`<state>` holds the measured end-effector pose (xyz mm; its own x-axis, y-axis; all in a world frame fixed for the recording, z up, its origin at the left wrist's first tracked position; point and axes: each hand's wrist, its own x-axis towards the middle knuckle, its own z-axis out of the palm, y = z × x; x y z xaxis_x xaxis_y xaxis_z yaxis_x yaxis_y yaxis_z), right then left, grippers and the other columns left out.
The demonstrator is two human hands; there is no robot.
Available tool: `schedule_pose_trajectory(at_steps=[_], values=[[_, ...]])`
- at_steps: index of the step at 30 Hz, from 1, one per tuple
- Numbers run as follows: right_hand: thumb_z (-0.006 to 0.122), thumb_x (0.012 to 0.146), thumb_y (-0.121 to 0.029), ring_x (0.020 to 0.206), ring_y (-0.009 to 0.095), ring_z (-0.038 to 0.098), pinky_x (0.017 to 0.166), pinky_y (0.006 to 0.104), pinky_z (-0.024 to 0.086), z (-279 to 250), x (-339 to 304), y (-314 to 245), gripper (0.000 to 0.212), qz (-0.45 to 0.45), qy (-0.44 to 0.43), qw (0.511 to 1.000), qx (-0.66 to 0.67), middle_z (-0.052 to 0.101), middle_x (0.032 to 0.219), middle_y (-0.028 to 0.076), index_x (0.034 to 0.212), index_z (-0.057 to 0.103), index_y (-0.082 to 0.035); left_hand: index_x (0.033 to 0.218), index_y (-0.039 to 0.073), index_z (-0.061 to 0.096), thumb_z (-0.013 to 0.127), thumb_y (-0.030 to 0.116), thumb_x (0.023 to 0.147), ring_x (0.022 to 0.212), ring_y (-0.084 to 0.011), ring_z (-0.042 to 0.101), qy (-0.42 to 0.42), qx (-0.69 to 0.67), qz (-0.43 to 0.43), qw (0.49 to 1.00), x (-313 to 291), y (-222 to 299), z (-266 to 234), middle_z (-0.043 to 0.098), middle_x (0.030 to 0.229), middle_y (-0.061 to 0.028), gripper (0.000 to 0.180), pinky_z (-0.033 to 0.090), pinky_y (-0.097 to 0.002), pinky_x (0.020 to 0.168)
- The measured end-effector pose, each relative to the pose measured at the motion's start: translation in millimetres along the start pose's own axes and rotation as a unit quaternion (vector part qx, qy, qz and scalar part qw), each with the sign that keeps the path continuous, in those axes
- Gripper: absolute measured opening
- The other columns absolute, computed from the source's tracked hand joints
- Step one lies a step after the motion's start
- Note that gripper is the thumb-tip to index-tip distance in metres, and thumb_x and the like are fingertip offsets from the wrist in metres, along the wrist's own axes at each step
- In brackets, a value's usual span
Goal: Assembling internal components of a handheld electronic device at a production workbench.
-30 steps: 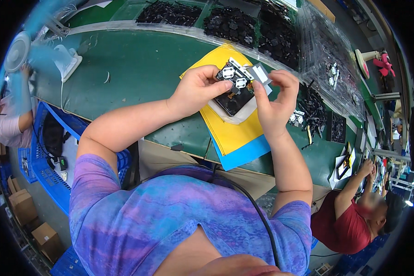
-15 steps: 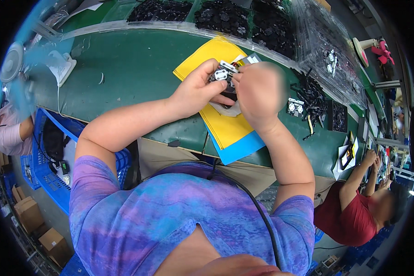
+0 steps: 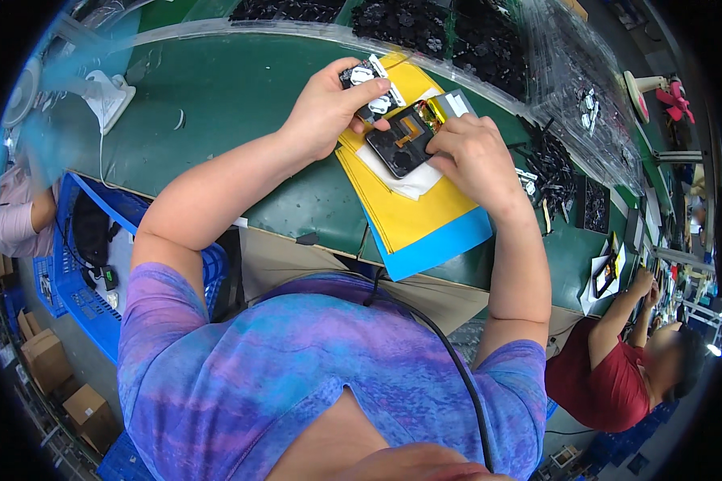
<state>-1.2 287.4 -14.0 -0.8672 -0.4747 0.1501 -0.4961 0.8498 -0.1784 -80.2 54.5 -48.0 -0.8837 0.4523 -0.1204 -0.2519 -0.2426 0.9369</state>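
My left hand is closed round a small black part with white plates, its thumb lying across the top. Just to the right is a flat black panel, with an orange ribbon cable and a shiny gold-yellow piece on its back. My right hand pinches that panel's right edge between thumb and fingers. Beneath the panel a white cloth lies on a yellow sheet, and a blue sheet sticks out below.
Trays of black parts line the far side of the green table. Loose black strips are piled on the right. A white fan stands at left, near a blue crate. A person in red works at right.
My hands have moved apart. The left one has gone up and left with the black-and-white part; the right now holds the panel's edge, and the panel has come into view.
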Motion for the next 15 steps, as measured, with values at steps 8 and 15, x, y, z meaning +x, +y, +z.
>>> schedule_pose_trajectory(at_steps=[8,15], values=[[0.081,0.073,-0.017,0.090,0.024,0.064,0.080,0.0397,0.047,5,6,-24,0.017,0.082,-0.024,0.991,0.103,0.065,0.084,0.003,0.088,0.074,-0.012,0.115,0.005,0.052,0.071,0.022,0.096,0.064,-0.0097,0.068,-0.004,0.081,-0.013,0.997,2,6,-1,0.069,0.088,-0.0057,0.032,0.046,-0.0190,0.048],[0.080,0.075,-0.015,0.097,0.021,0.060,0.086,0.0382,0.043,34,22,-14,0.014,-0.023,0.098,0.993,0.060,0.064,0.092,-0.001,0.089,0.078,-0.014,0.120,0.000,0.052,0.066,0.016,0.093,0.068,-0.0122,0.070,-0.027,0.214,-0.038,0.976,3,17,-5,0.070,0.089,-0.0083,0.034,0.049,-0.0233,0.052]])
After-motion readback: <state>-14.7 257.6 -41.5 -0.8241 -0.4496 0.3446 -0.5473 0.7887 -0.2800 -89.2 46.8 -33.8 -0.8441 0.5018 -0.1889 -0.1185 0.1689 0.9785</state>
